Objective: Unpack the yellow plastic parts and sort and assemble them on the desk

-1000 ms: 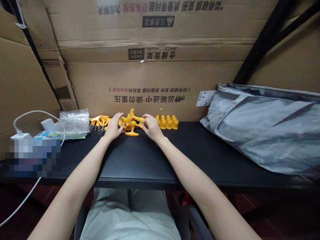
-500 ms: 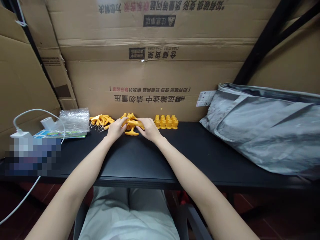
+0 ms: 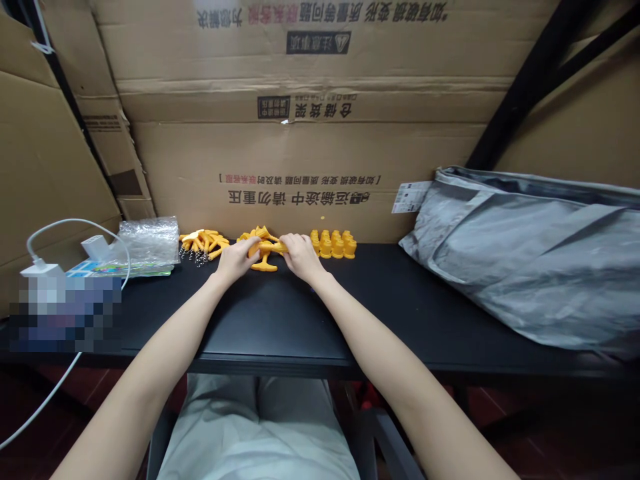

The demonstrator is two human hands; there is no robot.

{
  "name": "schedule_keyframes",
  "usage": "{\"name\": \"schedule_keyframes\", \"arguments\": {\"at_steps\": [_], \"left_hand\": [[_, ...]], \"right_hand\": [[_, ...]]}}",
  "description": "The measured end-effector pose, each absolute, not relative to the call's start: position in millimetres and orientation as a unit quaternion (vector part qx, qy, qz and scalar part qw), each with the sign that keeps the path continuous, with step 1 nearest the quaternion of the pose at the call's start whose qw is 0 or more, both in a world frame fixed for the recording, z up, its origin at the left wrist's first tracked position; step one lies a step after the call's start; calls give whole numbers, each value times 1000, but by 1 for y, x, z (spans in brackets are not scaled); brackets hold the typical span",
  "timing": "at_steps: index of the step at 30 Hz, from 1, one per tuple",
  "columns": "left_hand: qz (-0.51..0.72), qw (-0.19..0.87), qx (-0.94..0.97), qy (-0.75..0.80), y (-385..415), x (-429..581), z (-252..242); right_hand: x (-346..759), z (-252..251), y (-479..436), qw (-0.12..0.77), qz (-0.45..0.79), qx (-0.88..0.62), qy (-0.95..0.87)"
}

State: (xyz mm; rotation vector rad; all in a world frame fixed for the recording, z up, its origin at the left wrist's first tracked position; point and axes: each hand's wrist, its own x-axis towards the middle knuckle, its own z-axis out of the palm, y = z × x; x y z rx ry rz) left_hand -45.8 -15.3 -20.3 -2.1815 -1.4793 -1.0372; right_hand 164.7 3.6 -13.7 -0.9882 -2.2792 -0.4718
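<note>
Both my hands are closed on one yellow plastic corkscrew part (image 3: 271,247), stretched level between them. My left hand (image 3: 237,260) grips its left end with thumb and fingers. On its right end is my right hand (image 3: 302,256), fingers curled over it. More yellow parts (image 3: 261,232) lie just behind, partly hidden by my hands. A T-shaped yellow handle (image 3: 264,267) rests on the table below the held part. Left of my left hand is a pile of yellow corkscrews (image 3: 204,241) with metal spirals showing.
Rows of yellow cup-shaped pieces (image 3: 333,245) stand right of my right hand. Bubble wrap (image 3: 149,241), a white charger (image 3: 44,279) and its cable lie left on the black table (image 3: 280,327). A grey bag (image 3: 530,260) fills the right side. Cardboard (image 3: 300,147) stands behind.
My left hand has shifted slightly right, and its fingers sit nearer the held part's middle. My right hand has moved a little right. The piles look the same.
</note>
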Motion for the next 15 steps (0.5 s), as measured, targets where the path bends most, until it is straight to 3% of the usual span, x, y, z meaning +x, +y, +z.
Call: {"name": "schedule_keyframes", "arguments": {"at_steps": [9, 15], "left_hand": [[-335, 142, -763, -534, -18, -45, -18], [-344, 129, -763, -533, -20, -44, -16]], "right_hand": [[162, -14, 1, 272, -179, -371, -870], [165, -13, 2, 312, -169, -353, -866]]}}
